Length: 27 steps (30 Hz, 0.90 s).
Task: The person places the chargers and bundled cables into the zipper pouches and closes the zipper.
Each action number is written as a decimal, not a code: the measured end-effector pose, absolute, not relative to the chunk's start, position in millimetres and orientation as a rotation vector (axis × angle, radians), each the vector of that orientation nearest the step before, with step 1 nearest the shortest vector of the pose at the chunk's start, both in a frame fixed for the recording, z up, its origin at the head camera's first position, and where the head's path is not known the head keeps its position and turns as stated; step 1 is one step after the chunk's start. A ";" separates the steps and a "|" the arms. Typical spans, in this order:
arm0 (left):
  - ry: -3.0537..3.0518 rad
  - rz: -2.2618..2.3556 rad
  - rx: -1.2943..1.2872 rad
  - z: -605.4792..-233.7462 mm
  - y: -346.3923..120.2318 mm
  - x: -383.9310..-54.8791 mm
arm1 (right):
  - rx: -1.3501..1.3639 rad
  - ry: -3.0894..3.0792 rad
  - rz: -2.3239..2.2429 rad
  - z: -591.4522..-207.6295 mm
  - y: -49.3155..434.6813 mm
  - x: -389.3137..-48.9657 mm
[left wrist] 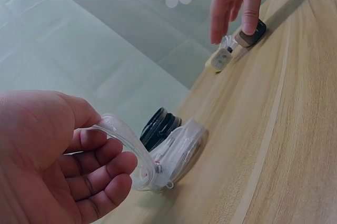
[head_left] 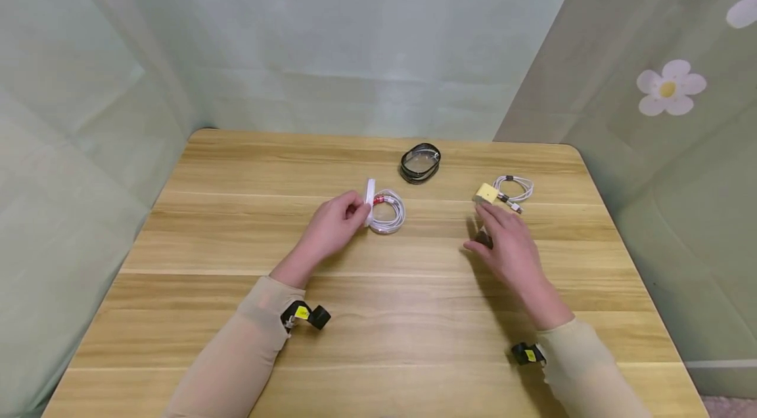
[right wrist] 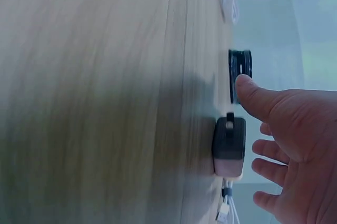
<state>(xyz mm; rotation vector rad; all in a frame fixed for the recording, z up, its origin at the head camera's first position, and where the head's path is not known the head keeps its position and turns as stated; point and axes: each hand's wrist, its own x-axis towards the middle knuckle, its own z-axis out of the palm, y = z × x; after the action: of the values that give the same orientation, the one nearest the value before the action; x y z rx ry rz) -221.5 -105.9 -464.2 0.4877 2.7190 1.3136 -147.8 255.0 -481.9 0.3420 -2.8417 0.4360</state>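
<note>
Left hand's (head_left: pixel 331 227) fingers pinch the clear pouch (head_left: pixel 370 198) at mid-worktop (head_left: pixel 378 313), its white cable (head_left: pixel 400 213) already coiled; right hand's (head_left: pixel 510 244) fingers stand apart near the dark plug (right wrist: pixel 229 141), right, not yet gripped, and the far black coil (head_left: pixel 417 177) lies outside, seemingly left to handle.

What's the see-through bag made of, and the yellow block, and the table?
The bag looks like soft, shiny plastic: it bends, and the white cable shows through. The yellow block seems hard, smooth plastic, going by its even colour and rounded edges. The table looks like wood, or a printed wood pattern: grain streaks cross its slightly glossy top.
</note>
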 end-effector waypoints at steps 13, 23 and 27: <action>2.700 1.324 0.496 -465.6 -104.6 -222.9 | 0.187 -2.952 0.475 -482.9 268.6 -134.6; 2.707 1.319 0.497 -465.9 -104.3 -221.8 | 0.195 -2.936 0.454 -487.2 271.7 -131.2; 2.709 1.318 0.499 -466.4 -103.9 -222.2 | 0.192 -2.935 0.448 -488.4 271.8 -130.9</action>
<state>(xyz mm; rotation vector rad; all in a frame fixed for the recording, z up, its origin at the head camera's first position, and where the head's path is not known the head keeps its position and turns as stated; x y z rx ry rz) -222.2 -103.9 -466.4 0.4994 2.7091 1.3181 -130.9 271.8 -488.4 0.1921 -2.9354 0.4484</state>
